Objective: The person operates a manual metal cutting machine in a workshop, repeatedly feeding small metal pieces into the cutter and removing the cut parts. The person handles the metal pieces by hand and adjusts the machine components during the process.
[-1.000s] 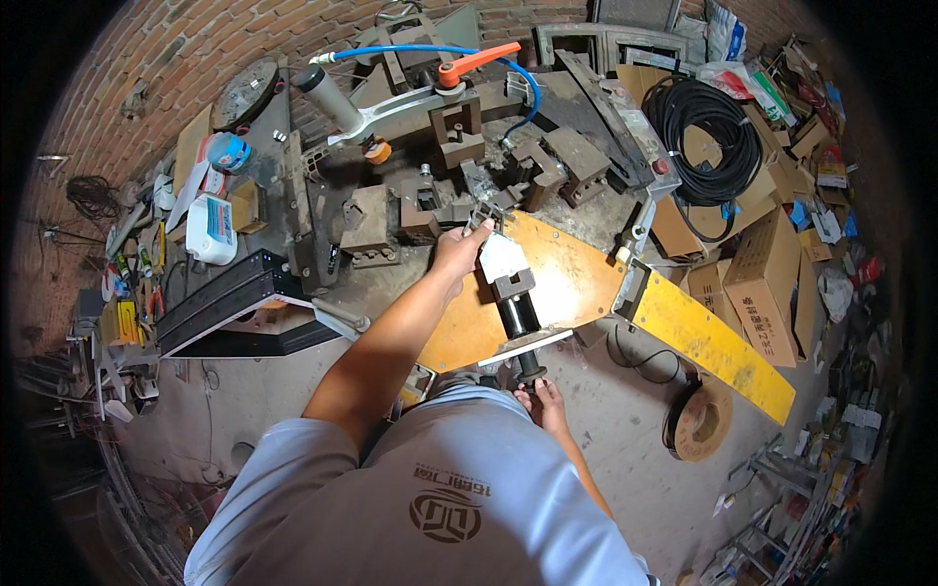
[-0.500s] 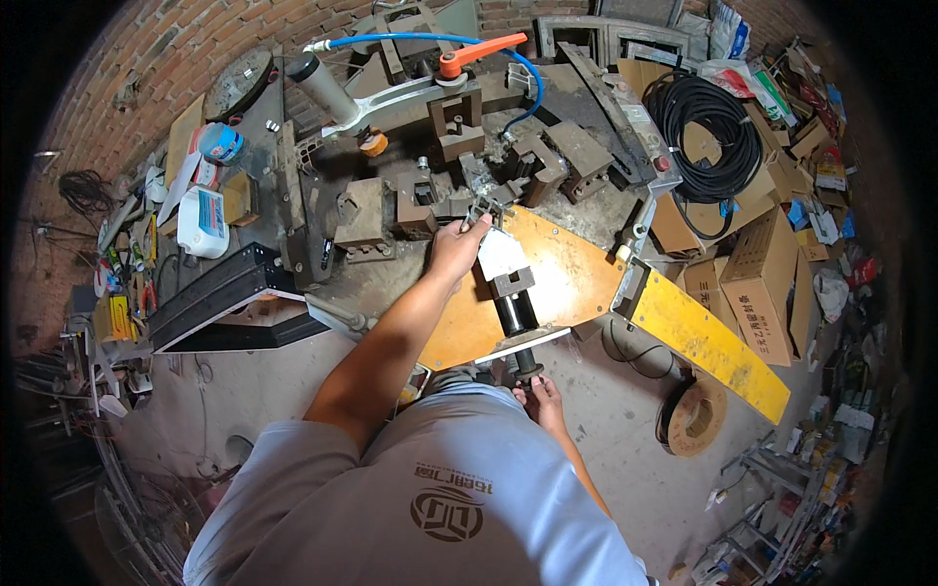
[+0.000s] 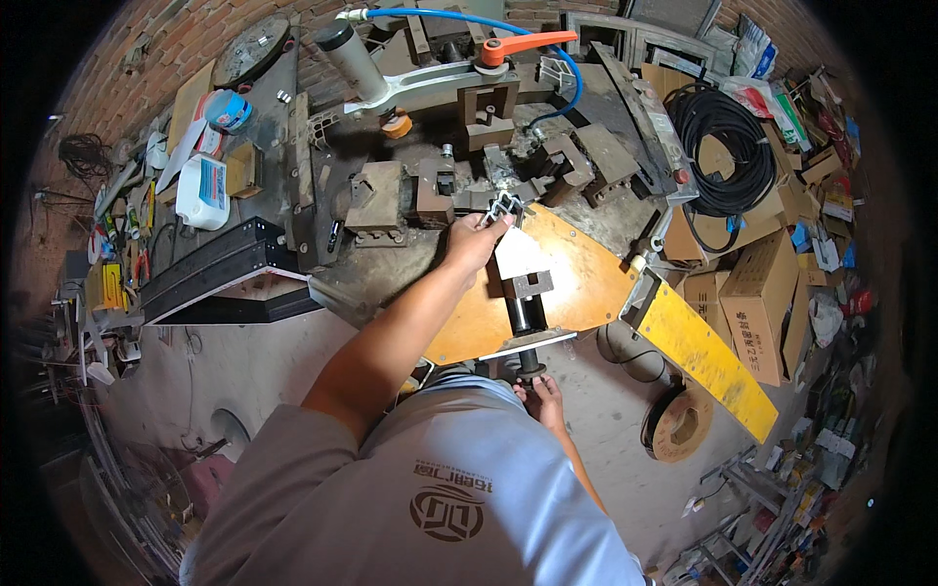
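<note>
My left hand (image 3: 475,242) pinches a small metal profile piece (image 3: 503,205) with a jagged, open cross-section. It holds the piece at the pointed end of a bright metal block (image 3: 520,254) lying on an orange-tan plate (image 3: 581,278). Behind that block, towards me, come a dark square-notched block (image 3: 528,284) and a black cylinder (image 3: 527,314). Close to my body, the fingers of my right hand (image 3: 544,398) close round a dark round knob (image 3: 532,372) at the cylinder's near end. Part of the profile piece is covered by my left fingers.
Beyond the plate, steel blocks (image 3: 376,200) stand on the bench with an orange-handled lever (image 3: 528,45) and a blue hose (image 3: 578,88). A yellow arm (image 3: 703,356) sticks out right, near a black cable coil (image 3: 718,146) and cartons (image 3: 762,308). Black frame profiles (image 3: 220,269) lie left.
The view has shifted, so the bench sits further right. The profile piece in my left hand looks slightly turned, showing its cut end more clearly. My right hand stays at the knob.
</note>
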A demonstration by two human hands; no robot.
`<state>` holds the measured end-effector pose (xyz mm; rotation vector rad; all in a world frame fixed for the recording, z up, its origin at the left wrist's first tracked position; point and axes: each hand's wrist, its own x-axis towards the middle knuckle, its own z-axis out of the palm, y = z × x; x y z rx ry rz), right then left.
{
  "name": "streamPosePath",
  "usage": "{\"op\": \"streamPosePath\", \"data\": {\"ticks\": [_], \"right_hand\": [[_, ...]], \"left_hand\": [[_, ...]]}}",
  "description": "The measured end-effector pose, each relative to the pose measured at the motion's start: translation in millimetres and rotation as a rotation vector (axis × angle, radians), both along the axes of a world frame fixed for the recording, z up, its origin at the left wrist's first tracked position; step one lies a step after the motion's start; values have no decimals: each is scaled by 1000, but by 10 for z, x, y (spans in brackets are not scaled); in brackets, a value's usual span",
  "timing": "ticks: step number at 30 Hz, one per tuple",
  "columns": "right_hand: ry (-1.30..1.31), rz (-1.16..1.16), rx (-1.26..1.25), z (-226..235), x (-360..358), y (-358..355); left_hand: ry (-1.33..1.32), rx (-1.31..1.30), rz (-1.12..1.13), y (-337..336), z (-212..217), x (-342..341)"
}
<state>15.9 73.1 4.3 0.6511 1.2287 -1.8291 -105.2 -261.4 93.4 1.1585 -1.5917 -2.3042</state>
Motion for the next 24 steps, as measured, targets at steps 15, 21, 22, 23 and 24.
{"op": "streamPosePath", "data": {"ticks": [15, 21, 22, 23, 24], "right_hand": [[57, 51, -3, -49, -37, 3], [88, 89, -38, -130, -57, 36], [90, 96, -42, -133, -61, 42], [96, 104, -45, -131, -64, 46], [102, 112, -49, -126, -65, 48]], "left_hand": [[-39, 175, 68, -5, 212, 21], [-27, 206, 53, -17, 225, 10], [-30, 194, 37, -23, 231, 10], [-37, 190, 34, -26, 238, 14], [-50, 183, 29, -31, 243, 16]]}}
